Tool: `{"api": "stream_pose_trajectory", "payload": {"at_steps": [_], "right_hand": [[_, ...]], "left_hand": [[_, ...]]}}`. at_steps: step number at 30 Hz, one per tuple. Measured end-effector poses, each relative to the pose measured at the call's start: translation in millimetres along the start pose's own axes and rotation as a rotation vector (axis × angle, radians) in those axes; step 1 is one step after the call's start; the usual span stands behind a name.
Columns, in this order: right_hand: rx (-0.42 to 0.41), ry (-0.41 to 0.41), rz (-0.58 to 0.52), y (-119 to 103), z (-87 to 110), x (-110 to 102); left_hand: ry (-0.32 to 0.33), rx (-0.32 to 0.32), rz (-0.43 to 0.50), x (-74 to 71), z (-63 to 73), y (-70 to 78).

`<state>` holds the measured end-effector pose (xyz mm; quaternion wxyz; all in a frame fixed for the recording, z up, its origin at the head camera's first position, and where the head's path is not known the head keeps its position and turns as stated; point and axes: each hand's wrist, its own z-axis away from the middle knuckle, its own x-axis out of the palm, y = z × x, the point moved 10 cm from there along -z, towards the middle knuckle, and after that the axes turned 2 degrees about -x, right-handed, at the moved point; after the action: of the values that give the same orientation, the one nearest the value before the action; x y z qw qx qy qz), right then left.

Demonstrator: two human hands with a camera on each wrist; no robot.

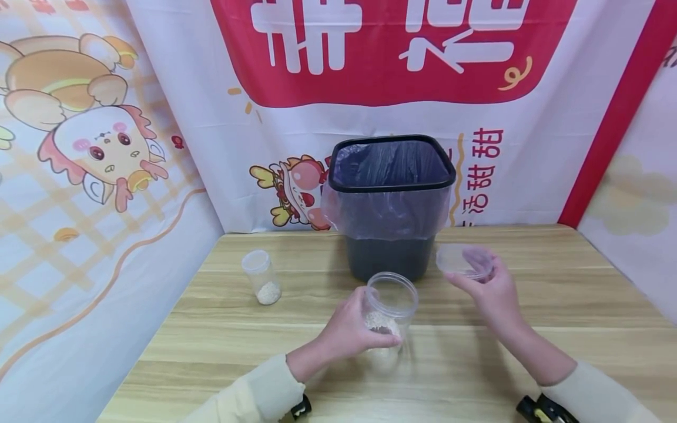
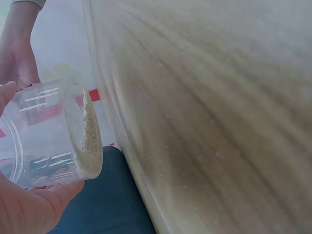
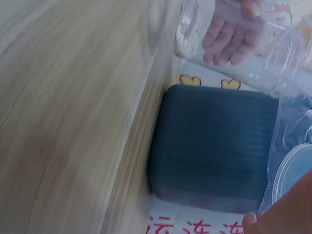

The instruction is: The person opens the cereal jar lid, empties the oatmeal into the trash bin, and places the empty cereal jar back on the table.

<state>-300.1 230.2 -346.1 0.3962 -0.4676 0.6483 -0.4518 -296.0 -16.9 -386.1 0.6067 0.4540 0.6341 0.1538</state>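
My left hand (image 1: pixel 346 329) grips a clear plastic jar (image 1: pixel 392 302) just above the table, its round mouth uncovered. White grains (image 2: pixel 90 141) lie in a layer at the jar's bottom in the left wrist view. My right hand (image 1: pixel 499 299) pinches a round clear lid (image 1: pixel 461 261) by its edge, to the right of the jar and apart from it. In the right wrist view only part of the lid (image 3: pixel 290 178) shows. A second clear jar (image 1: pixel 259 273) stands farther left, with white grains low inside it.
A dark trash bin (image 1: pixel 388 258) with a clear bag over its rim stands at the back of the wooden table (image 1: pixel 571 341), behind the held jar. Printed cloth (image 1: pixel 174 117) hangs along the back and sides.
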Motion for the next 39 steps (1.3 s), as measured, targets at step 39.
{"api": "stream_pose_trajectory", "payload": {"at_steps": [39], "right_hand": [[-0.018, -0.225, 0.613, 17, -28.2, -28]], "left_hand": [[-0.088, -0.059, 0.117, 16.9, -4.8, -25.3]]}}
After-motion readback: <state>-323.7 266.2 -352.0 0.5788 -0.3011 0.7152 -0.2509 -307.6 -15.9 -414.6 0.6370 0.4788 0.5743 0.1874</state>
